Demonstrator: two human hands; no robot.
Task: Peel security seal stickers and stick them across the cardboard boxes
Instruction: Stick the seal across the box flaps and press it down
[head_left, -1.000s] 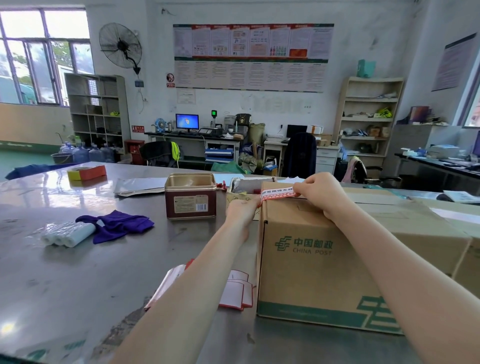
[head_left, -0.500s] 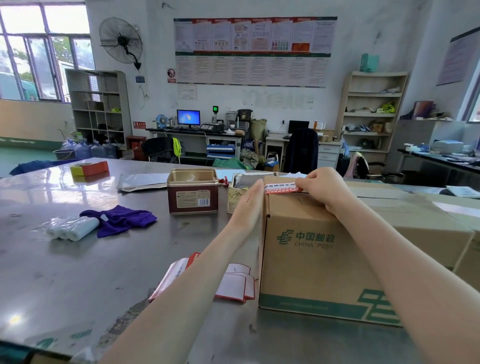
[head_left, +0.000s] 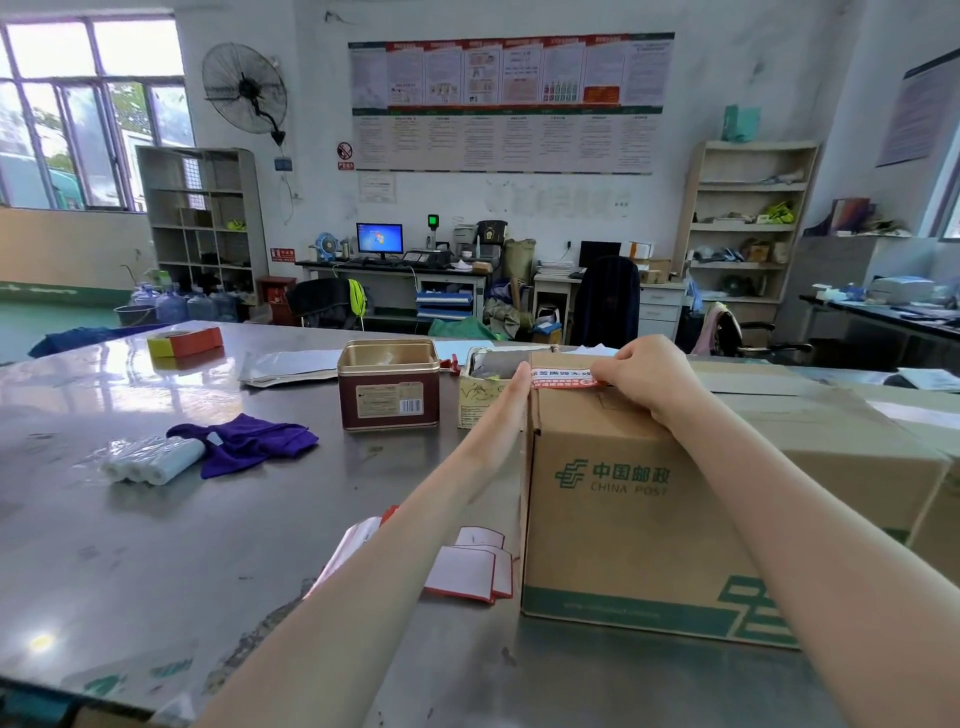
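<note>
A brown cardboard box with green China Post print stands on the steel table in front of me. A red and white security seal sticker lies across its top left edge. My left hand is flat against the box's left side, fingers straight, at the sticker's left end. My right hand rests on the box top, fingers pressing the sticker's right end. Red-edged sticker backing sheets lie on the table left of the box, partly under my left forearm.
An open red and gold tin and a small open carton stand behind my left hand. A purple cloth and plastic rolls lie at left. More cardboard boxes sit to the right. Steel table.
My left hand went from pinching the sticker's left end in the air to lying flat on the box side. The sticker came down onto the box edge.
</note>
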